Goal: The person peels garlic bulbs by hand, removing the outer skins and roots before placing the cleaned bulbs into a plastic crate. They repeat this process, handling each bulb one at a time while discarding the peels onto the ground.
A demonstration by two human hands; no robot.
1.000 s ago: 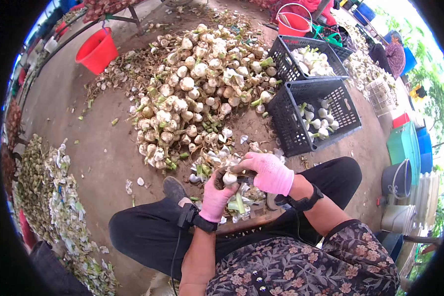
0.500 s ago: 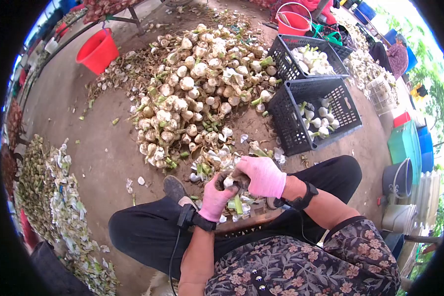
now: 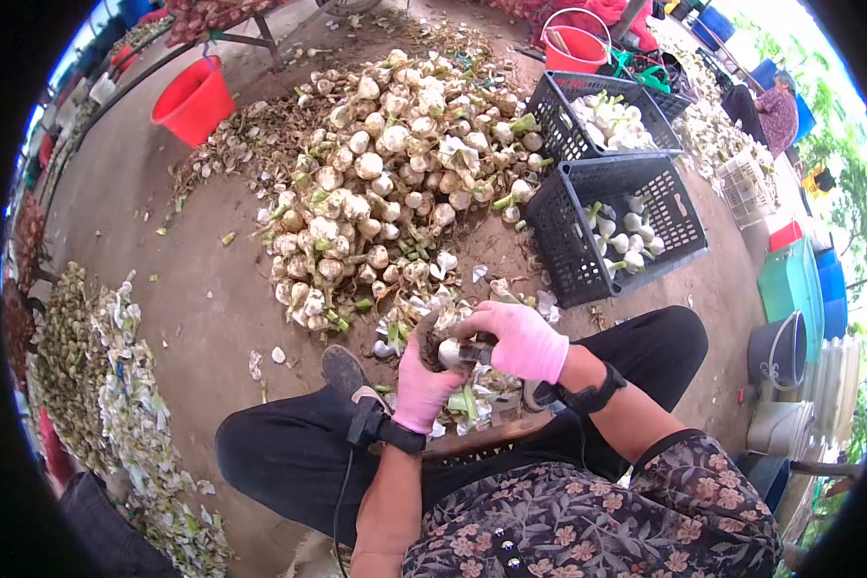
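My left hand (image 3: 422, 376), in a pink glove with dark, soiled fingers, is closed around a white garlic bulb (image 3: 449, 354), its green stem pointing down toward my lap. From the other side my right hand (image 3: 522, 342), gloved the same way, grips a small dark blade-like tool (image 3: 476, 355) against the bulb; its exact kind is hard to make out. Loose peel and cut stems lie under both hands. Just beyond them rises a large heap of untrimmed garlic (image 3: 385, 183). A black plastic crate (image 3: 573, 265) to the right holds several cleaned bulbs.
Behind that crate stands another black crate (image 3: 549, 120), filled with white garlic. Red buckets (image 3: 195, 104) stand at the back. Peel and garlic waste (image 3: 130, 405) line the left. Tubs and a grey bucket (image 3: 776, 352) stand at right; a person (image 3: 776, 111) sits far right.
My hands have drawn slightly apart, exposing more of the white bulb. The dark tool in my right hand now shows beside it, and my left fingers have opened wider around the bulb.
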